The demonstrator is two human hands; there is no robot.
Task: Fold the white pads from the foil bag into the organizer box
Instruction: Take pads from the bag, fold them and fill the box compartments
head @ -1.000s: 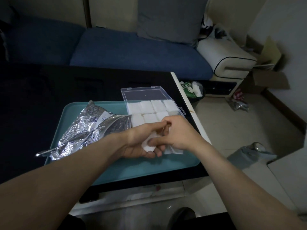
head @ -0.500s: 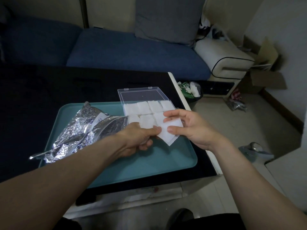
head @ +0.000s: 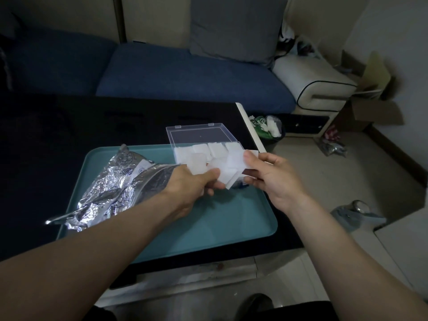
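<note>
A white pad (head: 228,169) is stretched in the air between both hands, just in front of the clear organizer box (head: 203,144). My left hand (head: 192,186) pinches its near left edge between thumb and fingers. My right hand (head: 266,172) pinches its right edge, thumb on top. The box stands open, lid leaning back, with several folded white pads in its compartments. The crumpled foil bag (head: 111,184) lies on the left of the teal tray (head: 220,223), beside my left wrist.
The tray rests on a black table (head: 69,135) whose right edge runs by the box. A small bin (head: 268,130) with a green bag stands on the floor past that edge. A blue sofa (head: 185,72) lies behind.
Both hands have risen from the tray and pulled apart, opening the pad out flat between them, then carried it up and back toward the box.
</note>
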